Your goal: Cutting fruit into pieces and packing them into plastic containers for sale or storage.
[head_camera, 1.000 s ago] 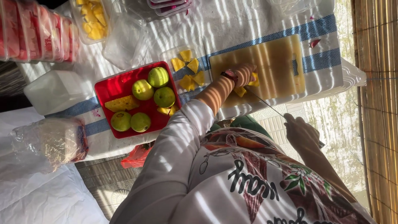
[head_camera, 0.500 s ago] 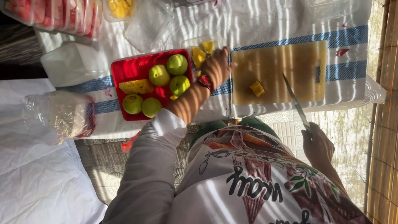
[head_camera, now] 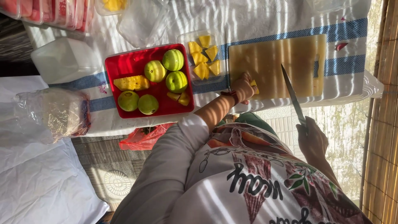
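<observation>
Head view, looking down along the person's torso. Left hand [head_camera: 242, 86] rests at the near edge of the pale rectangular plastic cutting board [head_camera: 275, 62], its grip closed on a small yellow fruit chunk [head_camera: 254, 86] lying on the board. Right hand [head_camera: 311, 139] hangs off the table's near side, its grip wrapped round the handle of a long steel knife [head_camera: 292, 94]; the blade slants up over the board, its tip well apart from the chunk. Just beside the board stands a clear plastic tub of yellow fruit wedges [head_camera: 204, 58]. Next to that tub lies a red square plastic tray [head_camera: 124, 62] carrying round green fruits [head_camera: 173, 60], a peeled yellow slab [head_camera: 132, 83] and a few yellow offcuts. All of these sit on a table under a white cloth with blue stripes [head_camera: 344, 31]. At the table's far end are a white lidded plastic box [head_camera: 62, 58] and a crumpled clear plastic bag [head_camera: 52, 113]. A red plastic bag [head_camera: 143, 137] lies on the tiled floor below.
</observation>
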